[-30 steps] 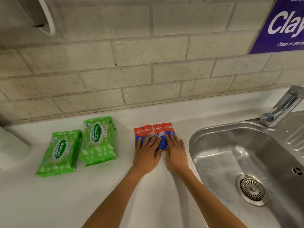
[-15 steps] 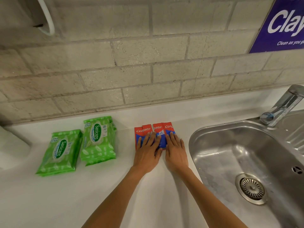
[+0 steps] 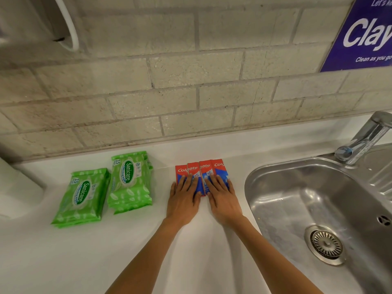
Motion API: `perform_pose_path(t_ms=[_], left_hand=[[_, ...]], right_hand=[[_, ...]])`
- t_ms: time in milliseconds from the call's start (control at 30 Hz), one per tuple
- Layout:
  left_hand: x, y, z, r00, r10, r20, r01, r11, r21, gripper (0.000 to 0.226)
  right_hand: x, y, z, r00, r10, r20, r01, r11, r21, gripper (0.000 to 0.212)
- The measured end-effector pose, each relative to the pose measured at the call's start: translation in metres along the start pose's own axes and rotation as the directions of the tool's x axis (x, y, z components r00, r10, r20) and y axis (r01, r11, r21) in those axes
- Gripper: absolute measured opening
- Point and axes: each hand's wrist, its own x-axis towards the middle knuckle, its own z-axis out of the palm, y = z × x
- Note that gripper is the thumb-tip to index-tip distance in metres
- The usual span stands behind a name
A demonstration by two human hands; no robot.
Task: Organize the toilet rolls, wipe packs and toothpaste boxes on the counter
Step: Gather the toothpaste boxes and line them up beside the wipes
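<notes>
Toothpaste boxes [image 3: 204, 166], 4 red-and-blue, lie side by side; left hand [image 3: 183, 201] and right hand [image 3: 222, 199] press them, fingers straight.

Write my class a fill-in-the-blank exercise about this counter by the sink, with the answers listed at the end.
1. The two stacks of soft plastic wipe packs are coloured ____.
2. They lie to the ____ of the red-and-blue cardboard toothpaste boxes.
3. Of the left hand and right hand, both flat on the boxes, the ____ one is nearer the stainless-steel sink.
Answers: green; left; right.
</notes>
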Motion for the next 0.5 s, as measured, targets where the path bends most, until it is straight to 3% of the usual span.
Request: perform_pose_path(t_ms=[500], left_hand=[[0.0010, -0.0009, 0.0015, 1.000, 0.003, 0.001, -0.003, 1.000, 0.002, 0.055]], right_hand=[[-0.0007, 0.0007, 0.0000, 1.000, 0.002, -0.002, -0.002, 0.999, 0.041, 0.051]])
